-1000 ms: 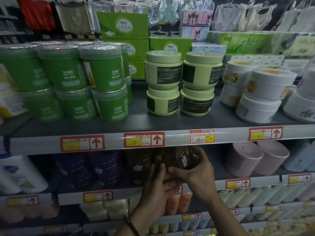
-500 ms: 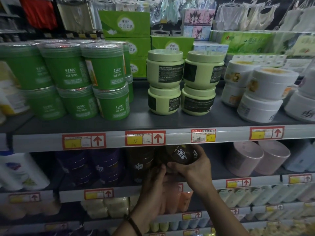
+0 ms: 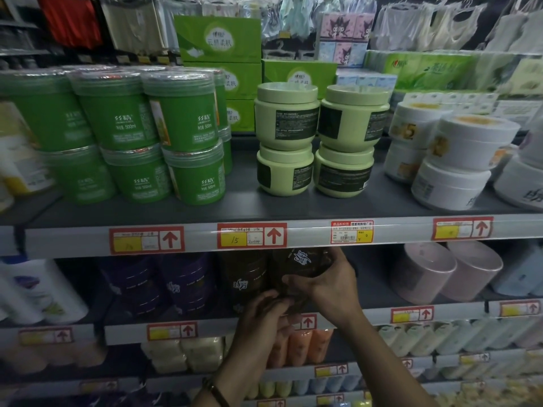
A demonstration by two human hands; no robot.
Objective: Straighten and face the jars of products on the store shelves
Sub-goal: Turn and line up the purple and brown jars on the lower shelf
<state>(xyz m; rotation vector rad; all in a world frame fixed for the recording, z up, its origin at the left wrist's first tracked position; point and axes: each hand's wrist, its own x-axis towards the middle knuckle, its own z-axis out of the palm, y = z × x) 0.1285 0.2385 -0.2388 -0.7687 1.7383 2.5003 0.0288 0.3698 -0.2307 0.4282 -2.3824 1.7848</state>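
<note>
The right hand [image 3: 329, 284] grips one tilted brown jar [image 3: 299, 264] on the shelf [image 3: 461, 310]. The left hand [image 3: 264, 317], just below, curls under its base. A second jar [image 3: 241, 277] stands left of them, and four pale jars [image 3: 318, 142] sit above in two stacks.

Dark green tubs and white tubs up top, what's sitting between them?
Four pale green jars, in two stacks of two, stand between the dark green tubs and the white tubs in the head view.
</note>
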